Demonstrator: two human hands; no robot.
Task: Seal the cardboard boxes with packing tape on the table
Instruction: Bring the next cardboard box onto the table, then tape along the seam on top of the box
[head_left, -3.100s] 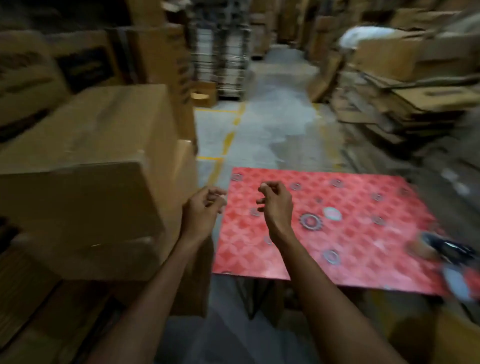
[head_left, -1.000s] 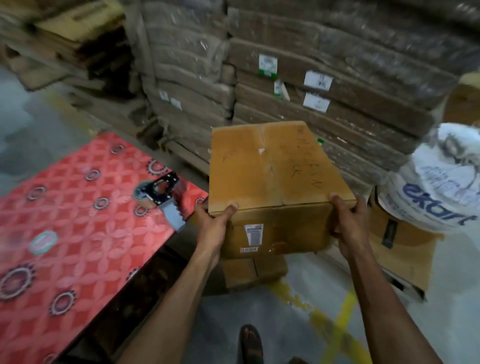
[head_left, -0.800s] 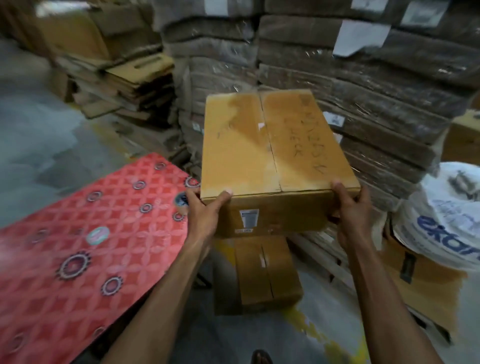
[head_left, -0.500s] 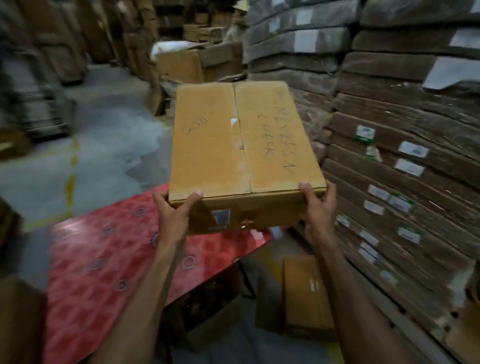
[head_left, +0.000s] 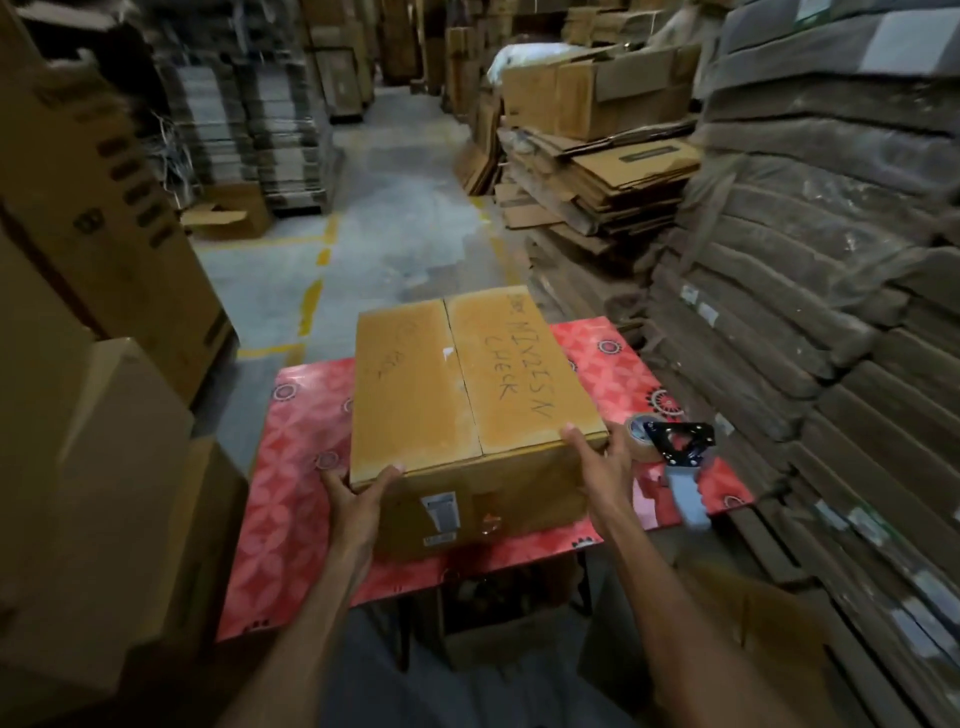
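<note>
The box (head_left: 467, 384) has swung over onto the table (head_left: 291, 499), left hand (head_left: 358, 499) and right hand (head_left: 602, 467) gripping its near corners; tape dispenser (head_left: 670, 452) just beside the right.

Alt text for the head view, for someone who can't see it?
The left hand and right hand grip the near corners of a closed box on or just above a red table. A tape dispenser lies on the table right of the box.
</note>
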